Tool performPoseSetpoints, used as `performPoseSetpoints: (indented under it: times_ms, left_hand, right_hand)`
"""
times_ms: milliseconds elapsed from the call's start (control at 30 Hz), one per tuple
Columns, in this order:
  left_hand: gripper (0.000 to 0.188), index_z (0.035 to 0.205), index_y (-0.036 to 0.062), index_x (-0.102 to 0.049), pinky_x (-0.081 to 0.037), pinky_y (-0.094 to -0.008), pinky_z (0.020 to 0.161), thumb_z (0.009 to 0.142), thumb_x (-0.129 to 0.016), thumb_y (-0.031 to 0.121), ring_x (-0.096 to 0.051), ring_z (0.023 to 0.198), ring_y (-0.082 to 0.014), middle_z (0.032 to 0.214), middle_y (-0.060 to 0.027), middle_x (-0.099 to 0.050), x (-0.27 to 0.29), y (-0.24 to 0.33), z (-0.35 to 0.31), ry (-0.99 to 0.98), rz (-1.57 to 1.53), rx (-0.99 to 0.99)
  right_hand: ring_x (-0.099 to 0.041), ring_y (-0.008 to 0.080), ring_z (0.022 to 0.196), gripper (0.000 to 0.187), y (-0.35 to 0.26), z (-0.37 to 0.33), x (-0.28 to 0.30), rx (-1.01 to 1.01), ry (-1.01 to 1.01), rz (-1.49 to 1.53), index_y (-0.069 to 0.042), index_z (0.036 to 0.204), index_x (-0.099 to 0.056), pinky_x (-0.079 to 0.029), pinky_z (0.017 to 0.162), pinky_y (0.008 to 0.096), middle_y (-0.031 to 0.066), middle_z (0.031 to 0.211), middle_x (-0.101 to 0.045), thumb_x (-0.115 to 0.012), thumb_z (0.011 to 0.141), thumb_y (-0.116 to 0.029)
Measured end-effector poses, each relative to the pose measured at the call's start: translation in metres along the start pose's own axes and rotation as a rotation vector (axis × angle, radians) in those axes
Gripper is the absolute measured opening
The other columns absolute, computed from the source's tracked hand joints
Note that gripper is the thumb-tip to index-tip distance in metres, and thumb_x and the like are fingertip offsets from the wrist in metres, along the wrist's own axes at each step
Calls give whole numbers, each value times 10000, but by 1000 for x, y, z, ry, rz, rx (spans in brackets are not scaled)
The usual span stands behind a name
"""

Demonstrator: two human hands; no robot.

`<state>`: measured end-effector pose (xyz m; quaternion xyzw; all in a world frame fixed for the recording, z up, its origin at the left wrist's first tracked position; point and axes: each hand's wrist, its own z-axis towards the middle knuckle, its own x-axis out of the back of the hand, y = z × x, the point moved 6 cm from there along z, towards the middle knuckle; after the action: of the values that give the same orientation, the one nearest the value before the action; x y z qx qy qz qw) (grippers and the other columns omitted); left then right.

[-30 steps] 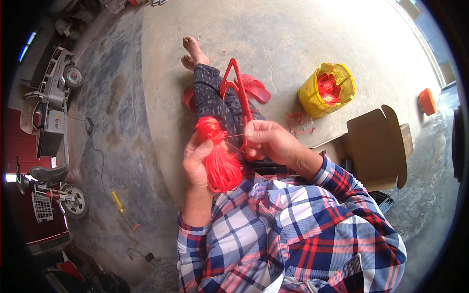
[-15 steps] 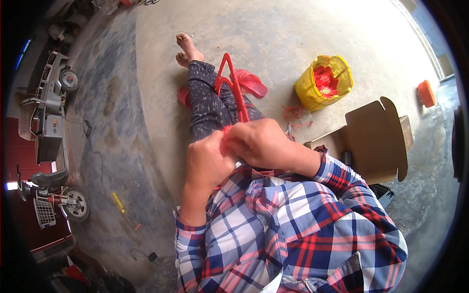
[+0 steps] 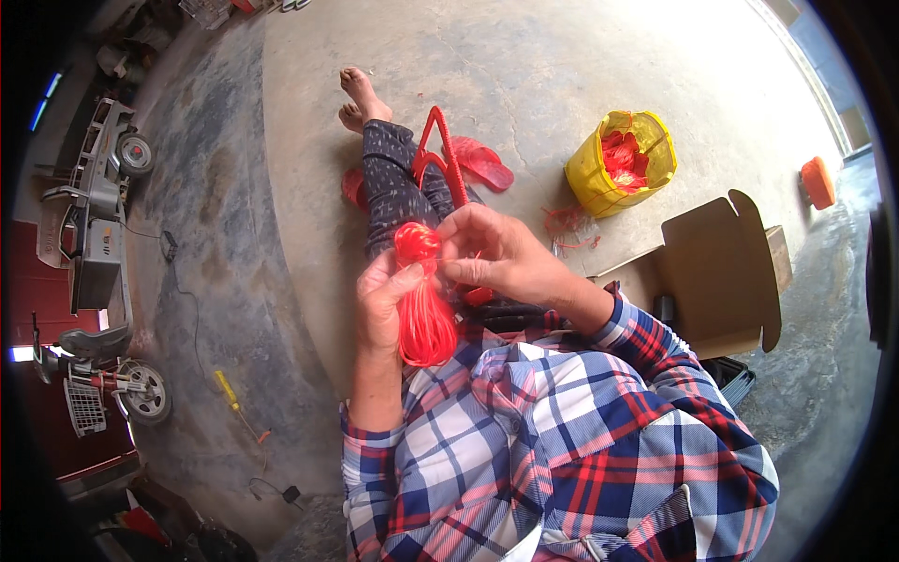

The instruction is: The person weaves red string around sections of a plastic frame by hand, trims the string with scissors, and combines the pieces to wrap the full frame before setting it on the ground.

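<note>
My left hand (image 3: pixel 381 292) grips the neck of a tassel-like bundle of shiny red cord (image 3: pixel 426 328), with the thumb across it. A rounded head of cord stands above the thumb, and looped strands fan out below toward my shirt. At the bundle's right side, my right hand (image 3: pixel 496 253) pinches a thin strand that runs to the neck. A red plastic frame (image 3: pixel 451 173) lies along my legs, its lower part partly hidden by my right hand.
A yellow bag-like bucket (image 3: pixel 592 173) holding red bundles (image 3: pixel 623 155) stands ahead on the right. Nearby are an open cardboard box (image 3: pixel 726 272) and red cord scraps (image 3: pixel 571 225). Red slippers (image 3: pixel 482 161) lie beside my legs. A yellow-handled tool (image 3: pixel 227 389) is on the left floor.
My hands were together over the red cord, hiding most of it. They have since moved apart, and the bundle now shows in my left hand with a strand drawn to my right.
</note>
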<state>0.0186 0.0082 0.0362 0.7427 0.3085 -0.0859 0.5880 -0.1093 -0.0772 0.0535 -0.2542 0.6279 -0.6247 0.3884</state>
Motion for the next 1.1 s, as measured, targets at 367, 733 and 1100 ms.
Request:
performPoseSetpoints:
  times_ms: [367,733,1100]
  left_hand:
    - [265,1125,15,-573,-511,-296,761,868,-581,78,-627,836,-169,975,-77,-637,6,-8,4,6,-103,-55]
    - [350,1053,-8,-607,-490,-315,676,783,-674,205,-598,706,-194,835,-91,-629,-11,0,-12,12,-114,-245]
    - [181,757,19,-597,-488,-447,634,678,-676,161,-617,725,-375,754,-183,-618,-54,34,-18,-415,1544,-387]
  right_hand:
    - [-523,137,831,164,-10,0,-6,34,-174,232,-30,816,-558,-431,795,305,8,827,-560,-702,829,-109]
    - [-230,38,428,188,42,-1,0,-524,-72,871,-91,753,-485,-138,381,219,-74,546,-312,-584,905,-143]
    - [-510,132,491,169,26,9,0,-274,-143,-208,-16,737,-592,-420,474,298,50,594,-568,-670,797,-153]
